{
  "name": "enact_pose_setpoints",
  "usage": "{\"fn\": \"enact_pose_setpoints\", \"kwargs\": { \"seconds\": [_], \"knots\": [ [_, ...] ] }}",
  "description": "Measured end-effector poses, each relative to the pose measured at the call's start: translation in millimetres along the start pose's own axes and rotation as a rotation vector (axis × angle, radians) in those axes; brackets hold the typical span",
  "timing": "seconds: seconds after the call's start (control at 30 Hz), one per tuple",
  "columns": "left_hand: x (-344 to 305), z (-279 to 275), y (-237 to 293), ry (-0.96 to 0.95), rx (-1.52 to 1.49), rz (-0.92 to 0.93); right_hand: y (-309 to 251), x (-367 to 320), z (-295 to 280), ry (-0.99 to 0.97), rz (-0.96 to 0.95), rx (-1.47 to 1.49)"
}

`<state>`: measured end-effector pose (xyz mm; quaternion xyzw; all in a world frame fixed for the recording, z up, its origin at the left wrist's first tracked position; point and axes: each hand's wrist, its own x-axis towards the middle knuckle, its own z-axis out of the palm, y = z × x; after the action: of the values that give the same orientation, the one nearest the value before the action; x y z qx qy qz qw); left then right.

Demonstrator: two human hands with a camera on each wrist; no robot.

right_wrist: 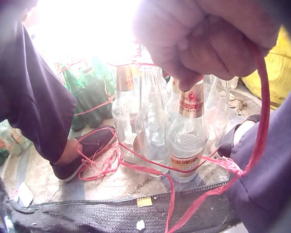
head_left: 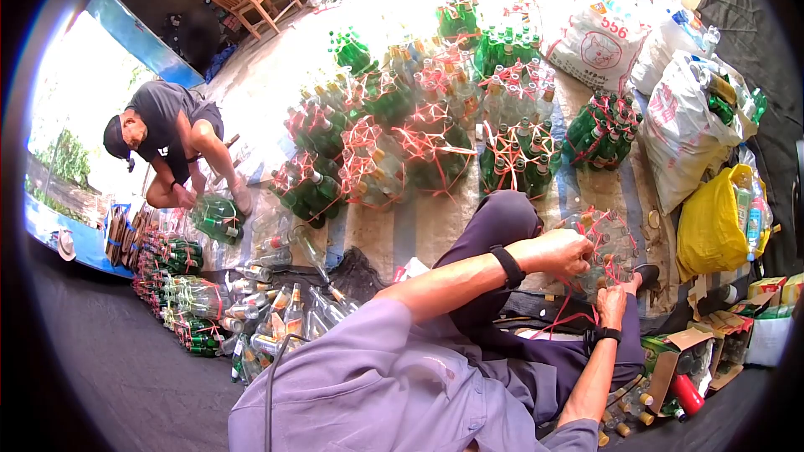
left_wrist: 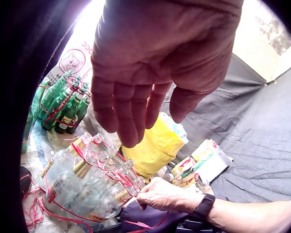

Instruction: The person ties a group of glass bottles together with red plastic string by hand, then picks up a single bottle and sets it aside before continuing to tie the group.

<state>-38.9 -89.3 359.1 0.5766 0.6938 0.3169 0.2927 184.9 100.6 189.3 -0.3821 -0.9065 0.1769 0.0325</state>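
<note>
A bundle of clear glass bottles [head_left: 610, 238] with gold neck labels stands between the person's feet, pink plastic string looped around the bodies and necks. Over the bottle tops hangs the left hand [head_left: 569, 253], its fingers loosely bent and nothing between them in the left wrist view. The right hand [right_wrist: 208, 43] is curled around pink string [right_wrist: 263, 111], close beside the bottle necks. That string runs down from the fist to a knot [right_wrist: 230, 166] low by the bottles. Loose string [right_wrist: 99, 162] lies by a dark shoe [right_wrist: 82, 150].
Tied bundles of green and clear bottles [head_left: 435, 159] fill the mat ahead. White sacks [head_left: 599, 42] and a yellow bag [head_left: 712, 222] stand at the right. Loose bottles [head_left: 293, 318] lie at the left, where another person [head_left: 176, 138] crouches over a green bundle. Cartons [head_left: 670, 360] are at lower right.
</note>
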Motion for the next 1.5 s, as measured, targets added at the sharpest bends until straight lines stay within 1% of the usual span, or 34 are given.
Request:
{"fn": "enact_pose_setpoints", "kwargs": {
  "seconds": [0.13, 0.2, 0.4, 0.63, 0.7, 0.83, 0.9, 1.03, 1.1, 1.3, 1.4, 1.5],
  "knots": [
    [-0.5, 0.1, -0.1, 0.003, 0.003, 0.011, 1.4, -1.1, 1.1, 0.02, -0.012, 0.009],
    [0.1, 1.2, -1.3, 0.009, 0.002, 0.015, -0.6, -1.1, 0.5, 0.015, 0.029, 0.031],
    [-0.7, -2.8, 2.5, -0.016, 0.002, 0.003, 0.0, -0.2, -0.1, -0.028, 0.071, 0.03],
    [-2.0, -4.7, 5.4, -0.016, -0.003, 0.0, 9.4, 1.6, 8.6, -0.014, 0.05, 0.023],
    [-1.7, -4.1, 4.9, -0.017, 0.009, 0.001, 10.7, 1.6, 10.7, 0.02, 0.023, 0.006],
    [0.3, -1.1, 1.3, -0.018, 0.004, 0.011, 2.2, -0.7, 2.7, 0.0, 0.013, 0.029],
    [0.5, -1.7, 2.2, -0.028, 0.004, 0.0, -0.1, -1.2, 1.8, 0.029, 0.005, -0.012],
    [0.4, -0.7, 1.2, -0.027, -0.004, -0.005, -4.1, -1.5, -4.3, -0.018, 0.022, -0.018],
    [0.3, -1.3, 1.6, -0.032, -0.011, -0.012, -11.1, -6.2, -7.8, 0.083, 0.042, 0.035],
    [-0.1, -1.2, 1.8, -0.019, -0.015, -0.002, -12.4, -6.6, -12.0, 0.044, 0.037, 0.027],
    [-0.5, -2.0, 2.4, -0.026, -0.025, -0.004, -4.0, -2.8, -5.2, -0.003, 0.055, 0.02],
    [-0.6, -1.9, 2.3, -0.024, -0.012, 0.003, 13.0, 1.5, 10.5, 0.004, 0.062, 0.044]
  ]
}}
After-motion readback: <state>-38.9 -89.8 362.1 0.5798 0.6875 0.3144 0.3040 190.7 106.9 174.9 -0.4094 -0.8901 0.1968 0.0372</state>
